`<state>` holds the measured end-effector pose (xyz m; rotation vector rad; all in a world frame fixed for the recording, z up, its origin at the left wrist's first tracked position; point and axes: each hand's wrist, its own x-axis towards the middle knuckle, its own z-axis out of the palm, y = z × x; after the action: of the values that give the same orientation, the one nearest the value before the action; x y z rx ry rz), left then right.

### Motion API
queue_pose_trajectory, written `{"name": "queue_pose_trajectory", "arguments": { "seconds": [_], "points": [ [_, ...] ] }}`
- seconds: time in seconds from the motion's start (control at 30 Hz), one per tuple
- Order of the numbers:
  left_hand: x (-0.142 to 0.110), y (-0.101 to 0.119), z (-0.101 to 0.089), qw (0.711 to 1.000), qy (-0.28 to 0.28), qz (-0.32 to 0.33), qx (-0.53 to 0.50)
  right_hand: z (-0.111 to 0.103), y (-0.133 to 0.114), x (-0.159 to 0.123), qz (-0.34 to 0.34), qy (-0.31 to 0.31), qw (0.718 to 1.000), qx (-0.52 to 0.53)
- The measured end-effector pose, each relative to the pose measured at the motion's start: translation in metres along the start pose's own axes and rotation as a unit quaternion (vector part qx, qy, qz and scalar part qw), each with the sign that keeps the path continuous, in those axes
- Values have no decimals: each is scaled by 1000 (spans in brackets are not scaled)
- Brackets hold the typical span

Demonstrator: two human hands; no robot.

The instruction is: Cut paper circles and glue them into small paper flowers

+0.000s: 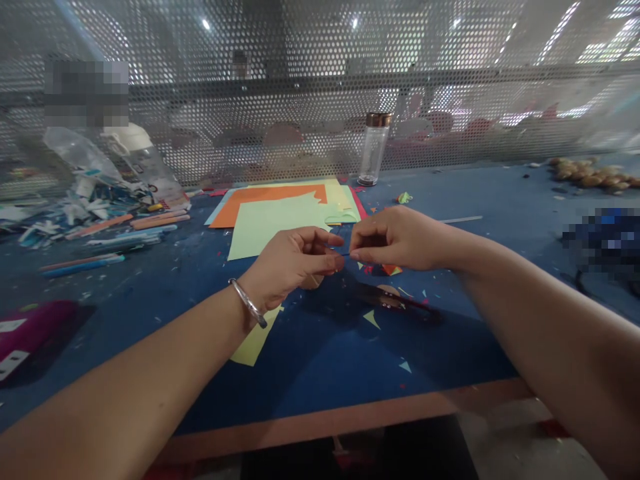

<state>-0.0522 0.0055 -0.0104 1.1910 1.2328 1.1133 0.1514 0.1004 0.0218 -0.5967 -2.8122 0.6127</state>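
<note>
My left hand (303, 257), with a silver bangle (247, 303) at the wrist, is closed in a pinch over the middle of the table. Facing it, my right hand (383, 237) pinches as well, its fingertips close to those of the left. A thin dark strip (346, 255) spans the small gap between them; its exact kind cannot be made out. Below the hands lies a dark, slender object (395, 299) with shiny spots. Pale green paper (273, 223) and orange paper (225, 215) lie stacked behind my left hand. A yellow paper piece (255, 340) rests under my left forearm.
A glass bottle (374, 150) stands by the perforated metal screen (300, 107). At left are a white-lidded bottle (150, 163), several paper strips (105, 260) and a purple case (35, 327). Paper scraps (371, 319) litter the blue tabletop (320, 380). Brown beads (590, 175) lie far right.
</note>
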Motion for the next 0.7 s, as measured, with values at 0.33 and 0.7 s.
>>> {"name": "queue_pose_trajectory", "arguments": {
  "seconds": [0.33, 0.7],
  "points": [
    [4, -1, -1, 1000, 12, 4, -17, 2, 0, -1, 8, 3, 1000, -5],
    [4, 1, 2, 999, 29, -24, -36, 2, -3, -2, 25, 0, 1000, -14]
  ]
}}
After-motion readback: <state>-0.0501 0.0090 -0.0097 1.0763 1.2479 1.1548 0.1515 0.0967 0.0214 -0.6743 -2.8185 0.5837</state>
